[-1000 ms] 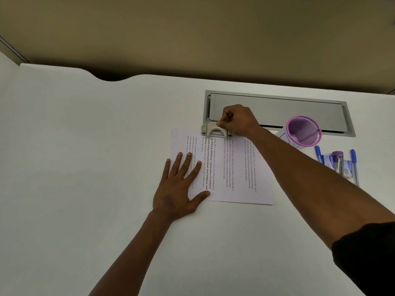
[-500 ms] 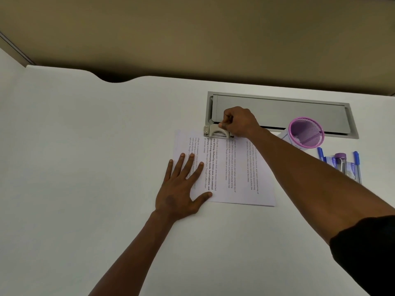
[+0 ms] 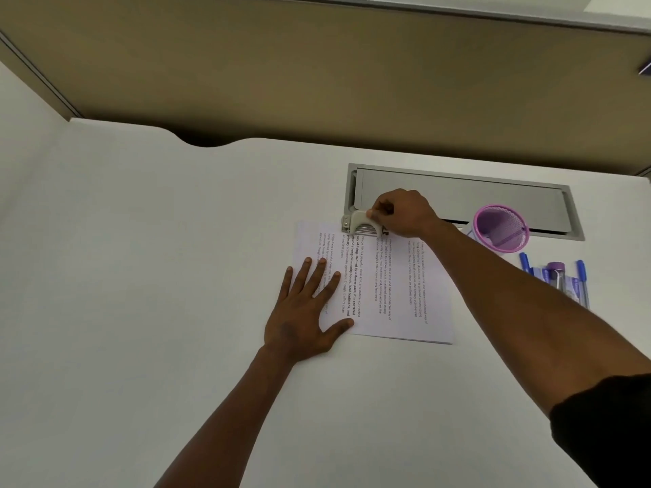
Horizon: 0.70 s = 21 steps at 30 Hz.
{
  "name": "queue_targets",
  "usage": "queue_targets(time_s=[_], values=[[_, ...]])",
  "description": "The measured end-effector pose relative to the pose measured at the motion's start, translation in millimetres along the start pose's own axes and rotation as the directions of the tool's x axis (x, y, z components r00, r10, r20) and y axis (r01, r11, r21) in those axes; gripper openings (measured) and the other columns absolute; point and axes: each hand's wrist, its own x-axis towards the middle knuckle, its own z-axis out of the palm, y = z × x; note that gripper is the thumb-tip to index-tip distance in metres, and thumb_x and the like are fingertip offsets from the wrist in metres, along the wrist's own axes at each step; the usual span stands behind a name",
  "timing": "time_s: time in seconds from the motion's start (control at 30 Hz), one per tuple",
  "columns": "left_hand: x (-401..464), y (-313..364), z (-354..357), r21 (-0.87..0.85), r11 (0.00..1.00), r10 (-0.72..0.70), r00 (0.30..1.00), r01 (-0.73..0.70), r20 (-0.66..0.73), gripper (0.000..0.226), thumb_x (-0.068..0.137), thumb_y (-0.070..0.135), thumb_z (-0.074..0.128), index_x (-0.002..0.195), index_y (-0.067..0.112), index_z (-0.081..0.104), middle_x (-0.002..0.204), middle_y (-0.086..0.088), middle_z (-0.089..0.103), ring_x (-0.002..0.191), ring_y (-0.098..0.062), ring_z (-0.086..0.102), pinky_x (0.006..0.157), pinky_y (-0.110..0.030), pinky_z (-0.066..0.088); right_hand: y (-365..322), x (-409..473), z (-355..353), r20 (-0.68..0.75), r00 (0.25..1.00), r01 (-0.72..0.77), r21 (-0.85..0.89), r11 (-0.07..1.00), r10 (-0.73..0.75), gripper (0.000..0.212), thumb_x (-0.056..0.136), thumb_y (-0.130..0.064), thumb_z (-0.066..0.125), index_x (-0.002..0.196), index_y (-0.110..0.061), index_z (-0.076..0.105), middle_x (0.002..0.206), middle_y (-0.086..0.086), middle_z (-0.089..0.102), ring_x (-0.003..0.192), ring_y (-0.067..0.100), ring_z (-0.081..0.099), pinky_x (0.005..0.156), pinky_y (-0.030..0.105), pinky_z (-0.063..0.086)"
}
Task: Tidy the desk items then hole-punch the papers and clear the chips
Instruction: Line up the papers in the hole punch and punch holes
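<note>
A stack of printed papers (image 3: pixel 394 297) lies flat on the white desk (image 3: pixel 141 276). A small beige hole punch (image 3: pixel 361 225) sits over the papers' far edge. My right hand (image 3: pixel 405 213) is closed on the punch's handle from the right. My left hand (image 3: pixel 306 311) lies flat, fingers spread, on the near left corner of the papers. No paper chips are visible.
A pink mesh pen cup (image 3: pixel 502 228) stands right of the papers. Blue pens (image 3: pixel 581 280) and a purple-capped item (image 3: pixel 556 272) lie beyond my right forearm. A grey cable tray lid (image 3: pixel 458 195) is set into the desk behind the punch. A tan partition (image 3: pixel 317 72) backs the desk.
Both hands keep their places on the punch and the papers. The view has shifted slightly; nothing else has visibly moved.
</note>
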Motion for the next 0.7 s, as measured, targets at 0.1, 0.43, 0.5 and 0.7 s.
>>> queue_targets(time_s=[0.1,0.43,0.5,0.7], values=[[0,0,-1,0.003,1.000,-0.002,1.000,0.002,0.008,0.089,0.087,0.080,0.032,0.157,0.030,0.012,0.166,-0.001,-0.001,0.152,-0.020,-0.010,0.122,-0.052,0.009,-3,-4,1,-0.003,1.000,0.015,0.016,1.000,-0.015,0.040,0.093,-0.052,0.055,0.107,-0.018,0.071,0.105,0.004,0.072,0.084,0.015,0.058,0.073,0.029,0.044],[-1,0,-1,-0.021,1.000,-0.002,1.000,0.002,-0.010,0.088,0.087,0.080,0.034,0.157,0.030,0.014,0.166,0.000,0.002,0.153,-0.020,-0.009,0.122,-0.051,0.010,11,-67,30,-0.531,0.801,-0.055,0.391,0.919,0.275,0.034,0.091,-0.039,0.064,0.117,-0.017,0.066,0.119,0.004,0.068,0.106,0.019,0.063,0.091,0.033,0.051],[-1,0,0,-0.035,0.999,-0.002,1.000,0.001,-0.011,0.088,0.086,0.080,0.034,0.157,0.030,0.014,0.166,0.000,0.001,0.153,-0.019,-0.009,0.122,-0.051,0.009,23,-80,33,-0.550,0.763,-0.161,0.348,0.924,0.339,0.040,0.092,-0.039,0.062,0.125,-0.018,0.061,0.129,0.005,0.063,0.118,0.024,0.058,0.101,0.040,0.047],[-3,1,-3,-0.117,0.993,0.000,0.999,-0.004,-0.037,0.089,0.086,0.078,0.038,0.157,0.030,0.012,0.166,-0.001,0.000,0.153,-0.016,-0.008,0.123,-0.050,0.009,48,-82,30,-0.161,0.984,-0.084,-0.017,0.996,0.080,0.053,0.101,-0.033,0.045,0.149,-0.013,0.035,0.155,0.008,0.036,0.144,0.025,0.033,0.116,0.041,0.029]])
